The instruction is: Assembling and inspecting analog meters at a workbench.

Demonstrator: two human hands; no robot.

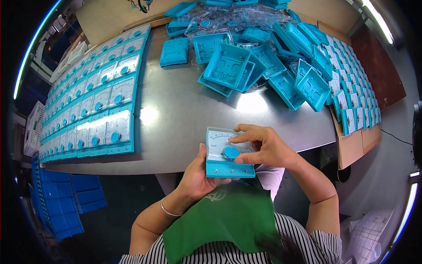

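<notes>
1 teal-based meter (215,154), white scale face, round blue knob (231,152), 3 small studs (231,171) along the near edge; held face up in left hand (193,179).

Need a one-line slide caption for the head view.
Left hand holds a blue-based meter, right hand at its round knob; rows of similar meters at left.

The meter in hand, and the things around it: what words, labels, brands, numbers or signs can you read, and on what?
Held meter: curved scale and small print on the white face, too small to read reliably.
Meters in rows at left: scale markings, too small.
Green apron: a pale emblem, no legible words.
</notes>
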